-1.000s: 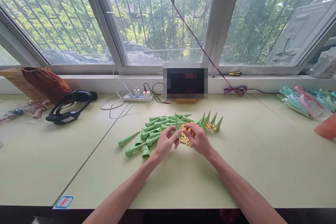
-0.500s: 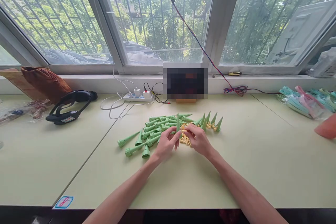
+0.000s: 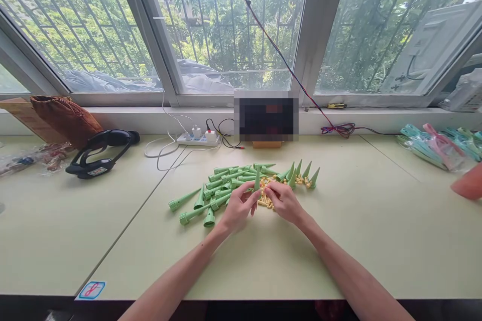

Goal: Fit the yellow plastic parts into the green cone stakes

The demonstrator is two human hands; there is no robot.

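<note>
My left hand [image 3: 238, 206] is closed around a green plant watering spike [image 3: 257, 179], its pointed tip up and leaning slightly right. Close beside it, my right hand [image 3: 285, 202] is in a pinch near the spike's lower part; whatever its fingertips hold is hidden. Small yellow plastic pieces [image 3: 266, 203] lie in a heap under and between my hands. To the left spreads a pile of green spikes [image 3: 214, 204], most on their sides. Several spikes fitted with yellow pieces [image 3: 315, 178] stand tip up to the right.
Black headphones [image 3: 98, 166], a brown pouch [image 3: 64, 118] and a white power strip [image 3: 188, 139] with cables lie toward the back left. A blurred-out screen [image 3: 268, 119] stands at the back. Bagged coloured items [image 3: 433, 145] and an orange object [image 3: 469, 180] are far right.
The spike in my left hand has dipped a little and tilts more to the right. My right fingertips have shifted slightly downward beside it. The piles look the same.
</note>
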